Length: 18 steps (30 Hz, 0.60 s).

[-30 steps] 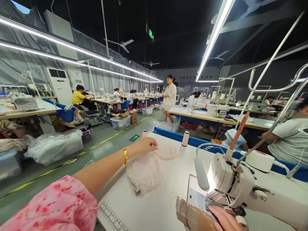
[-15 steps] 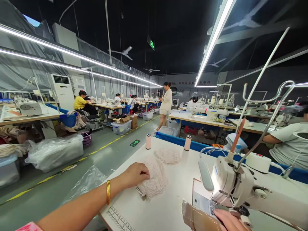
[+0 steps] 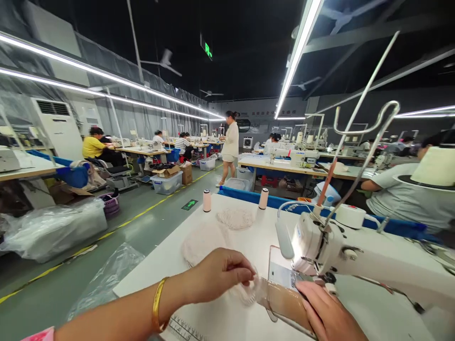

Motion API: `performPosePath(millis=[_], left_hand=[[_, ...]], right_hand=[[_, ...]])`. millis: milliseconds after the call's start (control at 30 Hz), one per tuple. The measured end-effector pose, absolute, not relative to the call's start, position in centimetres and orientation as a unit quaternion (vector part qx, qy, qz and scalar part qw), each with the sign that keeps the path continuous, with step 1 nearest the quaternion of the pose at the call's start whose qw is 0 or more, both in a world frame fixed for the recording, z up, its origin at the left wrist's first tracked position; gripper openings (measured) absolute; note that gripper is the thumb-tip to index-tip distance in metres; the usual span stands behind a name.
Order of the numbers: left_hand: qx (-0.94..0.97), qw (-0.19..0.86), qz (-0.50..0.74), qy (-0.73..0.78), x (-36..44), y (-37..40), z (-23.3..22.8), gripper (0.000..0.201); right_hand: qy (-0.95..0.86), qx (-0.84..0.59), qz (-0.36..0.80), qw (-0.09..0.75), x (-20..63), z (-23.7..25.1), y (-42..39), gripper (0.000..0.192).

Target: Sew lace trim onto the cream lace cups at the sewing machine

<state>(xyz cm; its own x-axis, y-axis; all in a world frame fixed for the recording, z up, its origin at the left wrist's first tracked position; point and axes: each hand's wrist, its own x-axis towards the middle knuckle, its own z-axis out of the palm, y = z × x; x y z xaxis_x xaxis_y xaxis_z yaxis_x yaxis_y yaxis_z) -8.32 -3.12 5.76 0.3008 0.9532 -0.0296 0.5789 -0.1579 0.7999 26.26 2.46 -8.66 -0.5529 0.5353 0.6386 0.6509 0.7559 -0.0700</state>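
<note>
A thin gold metal bangle [image 3: 157,304] circles the left wrist behind the left hand [image 3: 216,273]. A pink floral sleeve [image 3: 37,335] shows higher up. The right hand [image 3: 329,315] wears nothing.

Lace pile [image 3: 202,239] is lying at the table's [image 3: 245,322] left edge; two spools [image 3: 206,201] are standing along its far edge; the machine [image 3: 341,251] is sitting right.
</note>
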Motion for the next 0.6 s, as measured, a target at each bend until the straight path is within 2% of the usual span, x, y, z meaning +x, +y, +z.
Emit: performPosePath(millis=[33,67,167,267,433,533,600], left_hand=[[0.737,0.401,0.244,0.487,-7.1,-3.2,5.9,0.035],[0.757,0.391,0.244,0.463,-6.2,-3.0,6.0,0.035],[0.797,0.303,0.219,0.474,-4.9,-1.2,5.5,0.032],[0.822,0.27,0.132,0.484,-4.2,1.0,3.9,0.033],[0.846,0.291,0.081,0.439,-1.7,2.2,1.8,0.018],[0.852,0.309,0.09,0.413,-0.2,2.3,1.5,0.018],[0.832,0.358,0.12,0.408,0.3,2.6,1.5,0.019]], right_hand=[[-0.866,-0.361,-0.083,0.335,25.9,-7.9,1.8,0.034],[-0.865,-0.374,-0.067,0.328,25.5,-7.1,1.1,0.033],[-0.862,-0.403,0.027,0.306,24.5,-5.0,-0.1,0.035],[-0.86,-0.398,0.119,0.297,23.8,-3.7,-0.9,0.024],[-0.865,-0.386,0.17,0.273,22.8,-3.2,-1.9,0.016],[-0.858,-0.39,0.196,0.271,22.6,-3.5,-2.0,0.014],[-0.844,-0.399,0.224,0.279,22.7,-3.6,-1.9,0.008]])
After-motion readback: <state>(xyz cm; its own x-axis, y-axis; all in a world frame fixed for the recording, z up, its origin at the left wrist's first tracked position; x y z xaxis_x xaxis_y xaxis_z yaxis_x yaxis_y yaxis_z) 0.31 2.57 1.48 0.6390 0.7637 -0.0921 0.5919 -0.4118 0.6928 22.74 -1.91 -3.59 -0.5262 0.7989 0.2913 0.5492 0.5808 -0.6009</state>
